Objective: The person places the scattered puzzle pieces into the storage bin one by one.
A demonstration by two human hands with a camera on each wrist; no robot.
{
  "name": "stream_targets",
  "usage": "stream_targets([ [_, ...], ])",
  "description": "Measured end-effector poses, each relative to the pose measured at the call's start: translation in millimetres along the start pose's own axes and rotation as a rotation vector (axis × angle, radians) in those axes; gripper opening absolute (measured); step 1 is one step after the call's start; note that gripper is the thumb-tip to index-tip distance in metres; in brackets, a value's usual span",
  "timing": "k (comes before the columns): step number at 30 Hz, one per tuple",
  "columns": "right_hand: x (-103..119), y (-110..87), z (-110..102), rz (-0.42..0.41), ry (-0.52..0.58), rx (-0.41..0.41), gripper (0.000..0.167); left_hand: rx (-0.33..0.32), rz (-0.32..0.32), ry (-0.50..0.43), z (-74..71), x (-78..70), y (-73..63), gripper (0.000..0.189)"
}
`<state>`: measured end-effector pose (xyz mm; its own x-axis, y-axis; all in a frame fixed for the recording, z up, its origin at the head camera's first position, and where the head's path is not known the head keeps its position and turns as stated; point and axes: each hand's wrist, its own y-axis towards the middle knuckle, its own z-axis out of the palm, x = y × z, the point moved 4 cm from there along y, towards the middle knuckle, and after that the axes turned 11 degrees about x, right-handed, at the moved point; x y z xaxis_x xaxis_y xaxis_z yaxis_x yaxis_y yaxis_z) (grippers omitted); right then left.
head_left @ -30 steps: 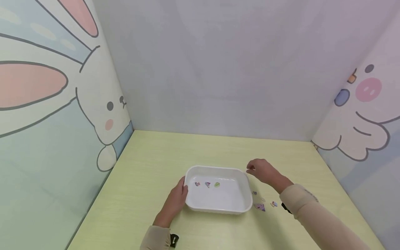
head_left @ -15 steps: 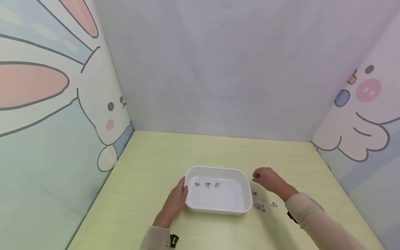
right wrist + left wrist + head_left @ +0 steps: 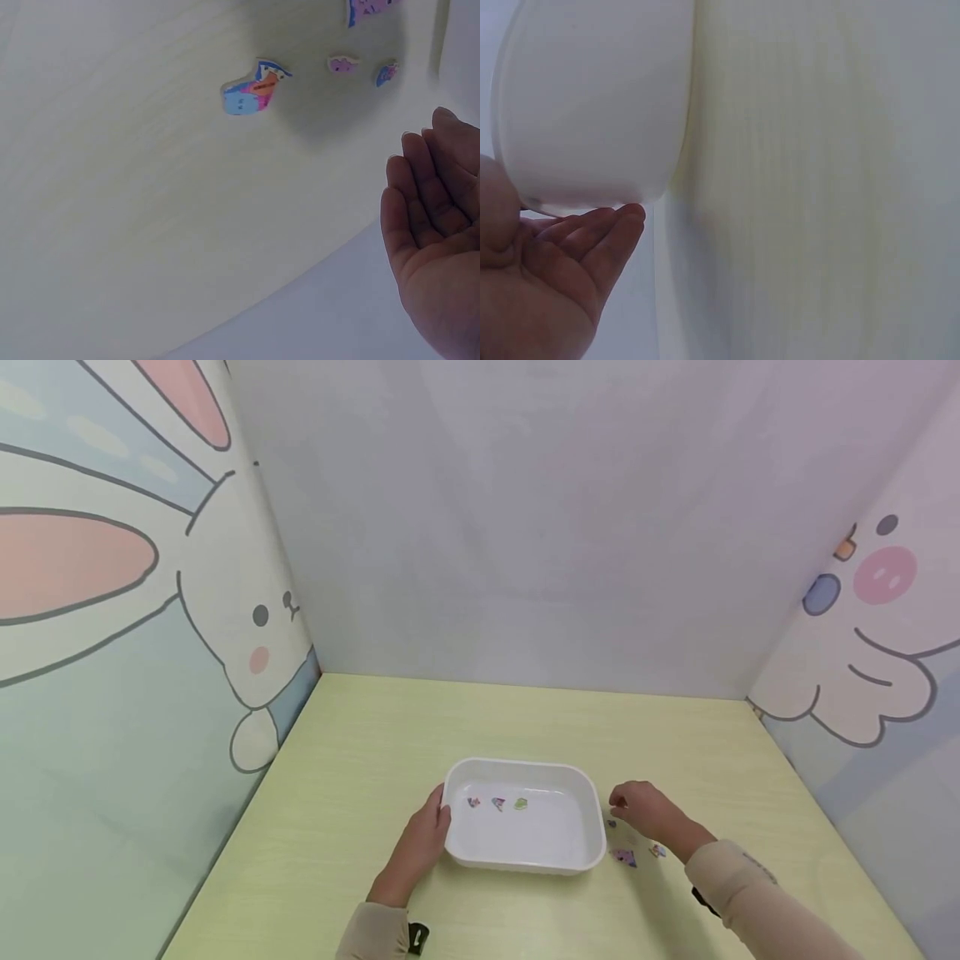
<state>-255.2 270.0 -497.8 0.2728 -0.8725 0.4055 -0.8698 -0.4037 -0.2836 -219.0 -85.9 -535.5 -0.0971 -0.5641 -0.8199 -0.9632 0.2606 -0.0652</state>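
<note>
Head view: one white tray [image 3: 532, 843], glossy, rectangular with rounded corners, set about midway between the left and right edges of the worktop [image 3: 390, 727]; long axis runs left to right, roughly parallel to the far edge. The left hand [image 3: 423, 837] grips its left end. Three pieces lie inside in a row: red-blue piece [image 3: 474, 802], pink-purple piece [image 3: 498, 804], green piece [image 3: 521, 804]. The right hand [image 3: 642, 806], fingers loosely bent, hangs over the worktop just past the tray's right end, near a dark piece [image 3: 612, 823], a blue-white piece [image 3: 657, 850] and a purple piece [image 3: 624, 857], which tapers toward the worktop's left edge. Left wrist view: tray's end wall, plain white; fingertips against its outside. Right wrist view: four pieces on the worktop, two larger, two small; fingers relaxed, slightly cupped, holding nothing visible.
</note>
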Motion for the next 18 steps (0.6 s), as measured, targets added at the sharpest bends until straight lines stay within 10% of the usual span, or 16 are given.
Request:
stream_targets([
  [18, -6.0, 0.7, 18.3, 0.058, -0.021, 0.036, 0.004, -0.005, -0.003, 0.013, 0.0, 1.4, 1.8, 0.044],
])
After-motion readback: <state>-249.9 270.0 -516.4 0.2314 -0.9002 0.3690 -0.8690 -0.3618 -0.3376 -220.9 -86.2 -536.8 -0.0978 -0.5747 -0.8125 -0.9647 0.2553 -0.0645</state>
